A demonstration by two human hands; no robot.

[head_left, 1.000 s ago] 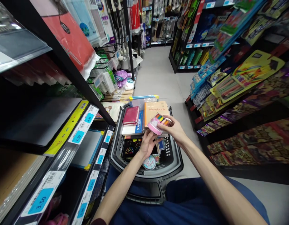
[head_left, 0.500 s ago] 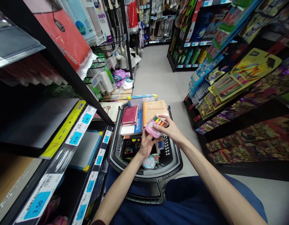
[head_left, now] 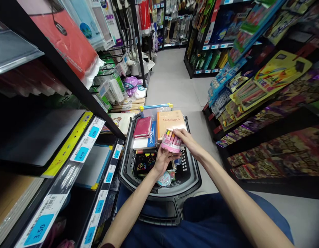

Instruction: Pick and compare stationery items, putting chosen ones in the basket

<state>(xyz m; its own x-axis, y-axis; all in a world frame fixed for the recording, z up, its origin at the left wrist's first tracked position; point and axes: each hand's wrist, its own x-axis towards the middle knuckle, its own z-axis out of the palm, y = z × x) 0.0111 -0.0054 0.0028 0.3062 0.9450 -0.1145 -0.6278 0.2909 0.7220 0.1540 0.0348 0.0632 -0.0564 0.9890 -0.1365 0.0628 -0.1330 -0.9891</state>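
Observation:
Between my hands is a pink pack of coloured markers [head_left: 172, 142], held above a dark shopping basket [head_left: 193, 181]. My left hand [head_left: 162, 161] grips its pink base from below. My right hand [head_left: 185, 139] has its fingers closed on the upper right side of the pack. Behind the pack stands an orange-and-tan notebook [head_left: 171, 120]. A dark red notebook [head_left: 142, 127] rests on a blue-and-white notebook [head_left: 152, 133] at the basket's left. Nearer me lie a black sheet with bright line drawings [head_left: 145, 163] and a round, light-blue patterned item [head_left: 164, 179].
Shelves with price labels [head_left: 80, 154] stand close on my left. To the right, a rack holds hanging packets, among them a yellow pack [head_left: 280, 74]. The grey floor [head_left: 172, 74] runs ahead between the shelves. The basket's handle [head_left: 159, 220] lies toward my legs.
The pack has turned from tilted, with its marker ends facing me, to more upright, showing its side. My right hand has shifted its hold on it.

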